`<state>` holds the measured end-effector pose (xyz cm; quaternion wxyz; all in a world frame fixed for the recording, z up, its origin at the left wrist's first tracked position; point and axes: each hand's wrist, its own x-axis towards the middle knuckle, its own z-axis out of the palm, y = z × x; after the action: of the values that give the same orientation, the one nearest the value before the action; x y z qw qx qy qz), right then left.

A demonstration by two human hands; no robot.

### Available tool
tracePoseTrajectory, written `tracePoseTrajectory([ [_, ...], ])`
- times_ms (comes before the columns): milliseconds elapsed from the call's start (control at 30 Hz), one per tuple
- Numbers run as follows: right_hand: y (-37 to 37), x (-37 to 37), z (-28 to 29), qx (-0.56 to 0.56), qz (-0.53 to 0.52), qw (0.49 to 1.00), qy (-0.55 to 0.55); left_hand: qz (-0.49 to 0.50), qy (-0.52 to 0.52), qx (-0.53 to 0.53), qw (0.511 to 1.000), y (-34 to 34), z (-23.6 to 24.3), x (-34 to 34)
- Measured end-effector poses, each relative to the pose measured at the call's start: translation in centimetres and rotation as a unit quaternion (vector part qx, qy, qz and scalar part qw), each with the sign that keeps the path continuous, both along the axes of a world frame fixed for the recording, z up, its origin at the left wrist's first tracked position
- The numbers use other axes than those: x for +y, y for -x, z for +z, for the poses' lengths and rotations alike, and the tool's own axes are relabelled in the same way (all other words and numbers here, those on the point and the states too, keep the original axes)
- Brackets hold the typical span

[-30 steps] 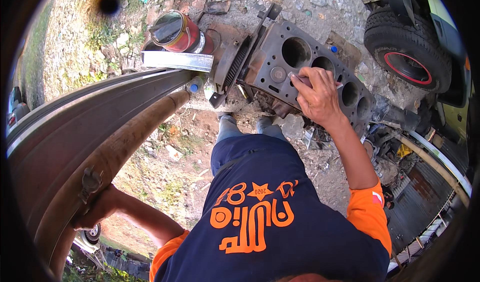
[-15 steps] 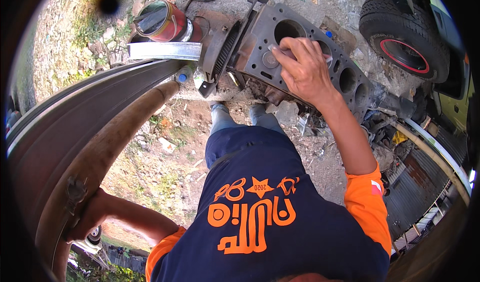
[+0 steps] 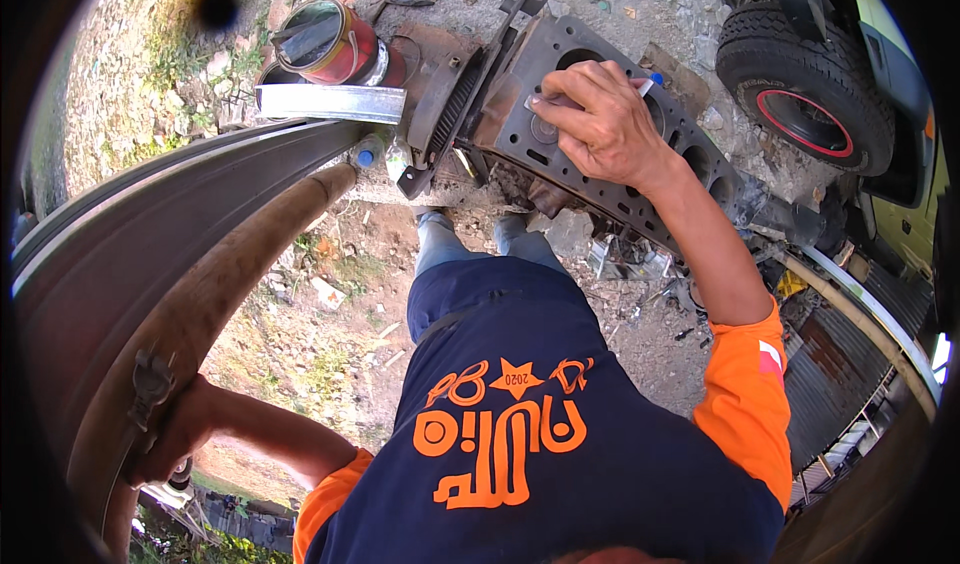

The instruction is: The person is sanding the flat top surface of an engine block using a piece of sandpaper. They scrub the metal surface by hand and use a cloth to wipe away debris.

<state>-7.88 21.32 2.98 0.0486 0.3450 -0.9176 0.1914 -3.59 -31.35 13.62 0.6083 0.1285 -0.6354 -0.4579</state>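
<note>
My right hand [image 3: 605, 129] lies on the top of a grey engine block [image 3: 545, 59], fingers closed round a small pale flat piece [image 3: 643, 87] that shows at either side of them. It is over the left-hand bores; a piston crown is partly hidden beneath it. My left hand [image 3: 180, 429] grips a brown pole [image 3: 240, 254] at the lower left, beside a metal clamp [image 3: 150, 384]; its fingertips are hidden. A long dark metal beam [image 3: 140, 224] runs along the pole. A dark ribbed bracket [image 3: 440, 114] sits left of the block.
Red cans [image 3: 340, 54], a pale metal strip [image 3: 330, 104] and a plastic bottle [image 3: 368, 154] stand left of the block. A vehicle wheel [image 3: 800, 99] is at upper right. A bamboo pole [image 3: 865, 319] and corrugated metal sheet [image 3: 840, 384] lie at lower right, with rubble underfoot.
The block and cans moved up-left in the picture over the second. My right hand, still closed on the pale piece, has shifted slightly over the block's top. My left hand stays on the pole.
</note>
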Motion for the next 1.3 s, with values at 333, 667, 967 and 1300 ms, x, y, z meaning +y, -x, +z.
tracePoseTrajectory([
  [333,-1.8,-0.9,-0.8,0.004,-0.079,0.997,0.015,0.006,0.018,-0.034,0.999,0.8,-0.5,2.3],
  [667,-3.2,-3.9,-2.3,0.045,-0.222,0.973,0.033,-0.095,-0.017,-0.020,0.995,1.2,0.2,3.3],
  [967,-0.2,-3.5,-2.4,0.066,-0.297,0.953,-0.005,-0.105,-0.031,-0.051,0.993,0.8,0.3,3.1],
  [1300,-0.6,-5.0,-2.4,0.052,-0.249,0.967,-0.020,-0.085,-0.048,-0.082,0.992,0.5,0.4,3.6],
])
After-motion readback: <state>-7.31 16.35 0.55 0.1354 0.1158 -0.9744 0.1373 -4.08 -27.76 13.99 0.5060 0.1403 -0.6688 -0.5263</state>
